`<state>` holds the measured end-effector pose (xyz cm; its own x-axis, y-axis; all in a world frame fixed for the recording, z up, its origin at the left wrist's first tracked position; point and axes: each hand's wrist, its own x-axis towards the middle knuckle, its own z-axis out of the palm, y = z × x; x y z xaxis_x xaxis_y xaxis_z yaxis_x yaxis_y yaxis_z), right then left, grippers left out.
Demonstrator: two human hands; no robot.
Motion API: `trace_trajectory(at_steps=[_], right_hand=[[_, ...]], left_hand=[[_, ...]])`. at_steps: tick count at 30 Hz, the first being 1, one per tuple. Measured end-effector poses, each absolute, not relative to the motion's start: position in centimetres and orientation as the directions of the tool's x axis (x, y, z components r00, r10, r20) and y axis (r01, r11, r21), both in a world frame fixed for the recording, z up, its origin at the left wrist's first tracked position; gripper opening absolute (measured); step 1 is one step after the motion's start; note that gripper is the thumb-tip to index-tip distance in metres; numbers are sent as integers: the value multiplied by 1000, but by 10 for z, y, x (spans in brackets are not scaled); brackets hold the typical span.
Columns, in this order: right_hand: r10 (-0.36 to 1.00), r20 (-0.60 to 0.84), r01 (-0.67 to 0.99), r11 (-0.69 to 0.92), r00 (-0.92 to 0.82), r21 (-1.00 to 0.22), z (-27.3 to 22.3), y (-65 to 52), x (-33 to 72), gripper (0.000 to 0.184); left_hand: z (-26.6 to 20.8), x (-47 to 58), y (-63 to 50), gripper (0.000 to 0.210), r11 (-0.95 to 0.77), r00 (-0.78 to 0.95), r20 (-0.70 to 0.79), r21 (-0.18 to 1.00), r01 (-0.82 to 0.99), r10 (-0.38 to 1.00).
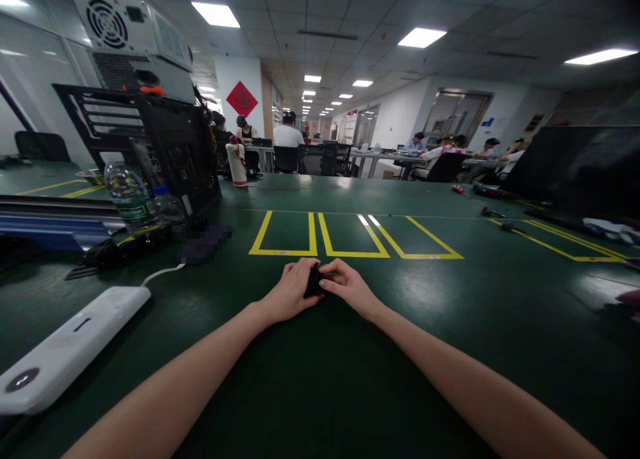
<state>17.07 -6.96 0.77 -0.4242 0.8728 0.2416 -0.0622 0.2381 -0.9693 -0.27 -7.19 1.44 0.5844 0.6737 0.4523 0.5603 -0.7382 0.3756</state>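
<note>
A small black object (313, 282) stands between my hands, just in front of the yellow tape outlines. What kind of thing it is cannot be made out. My left hand (293, 291) is wrapped round it from the left, fingers over its top and thumb along the near side. From the other side my right hand (350, 288) reaches in, its thumb and fingers pinched at the object's right face. The pinching fingertips touch or nearly touch it; anything small between them is hidden.
Yellow tape outlines (357, 254) mark the green table (400, 392). At left are a long white device (75, 346) with a cable, water bottles (127, 196) and an open computer case (175, 152) bearing power supplies (135, 29). A white bottle (237, 164) stands farther back. Several people sit beyond.
</note>
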Motion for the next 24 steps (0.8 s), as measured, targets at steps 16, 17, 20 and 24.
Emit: trace_trajectory(at_steps=[16,17,20,24], right_hand=[[868,237,-41,245,-436,-969,7,-70,173,24],[869,236,-39,243,-436,-969,7,-70,173,26],[866,207,-18,224,-454,-974,9,-70,174,32],[846,208,-33,220,-491,-975,8,-70,175,32]], left_hand=[[16,-3,-73,54,-729,591,428,391,562,684],[17,-3,-74,54,-729,592,425,391,562,685],[17,-4,-74,54,-728,594,420,395,561,686],[15,-5,-72,54,-734,599,425,391,555,679]])
